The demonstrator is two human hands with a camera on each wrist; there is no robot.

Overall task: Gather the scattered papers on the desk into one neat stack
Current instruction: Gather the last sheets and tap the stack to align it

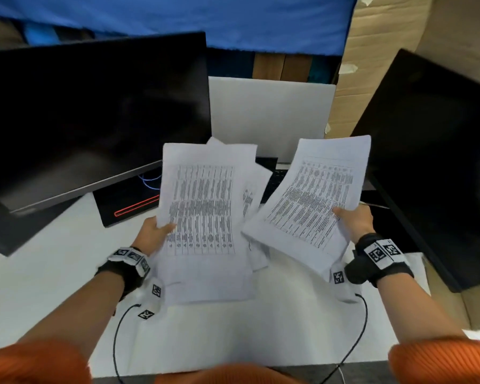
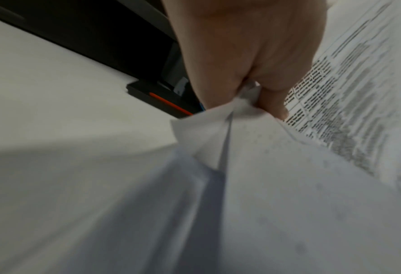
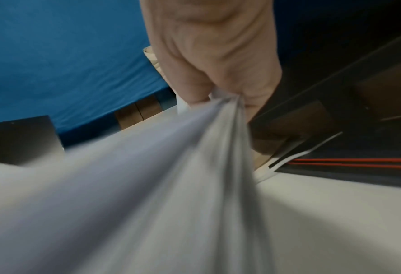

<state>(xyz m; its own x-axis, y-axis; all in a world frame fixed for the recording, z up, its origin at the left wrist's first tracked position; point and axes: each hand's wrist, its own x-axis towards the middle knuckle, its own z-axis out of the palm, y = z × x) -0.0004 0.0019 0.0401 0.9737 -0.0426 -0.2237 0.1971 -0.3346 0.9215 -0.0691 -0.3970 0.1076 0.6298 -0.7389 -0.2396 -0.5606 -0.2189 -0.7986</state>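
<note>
Left hand (image 1: 153, 234) pinching fanned sheaf (image 1: 203, 217), right hand (image 1: 352, 220) pinching second sheaf (image 1: 313, 195), both above counter (image 1: 53, 273). Best: slide right sheaf onto left, tap edges square on counter.

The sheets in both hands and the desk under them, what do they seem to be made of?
Sheets: thin matte white paper, probably; they bend and crease where the left hand and right hand grip them. Desk: smooth white, likely laminate; uncertain.
</note>
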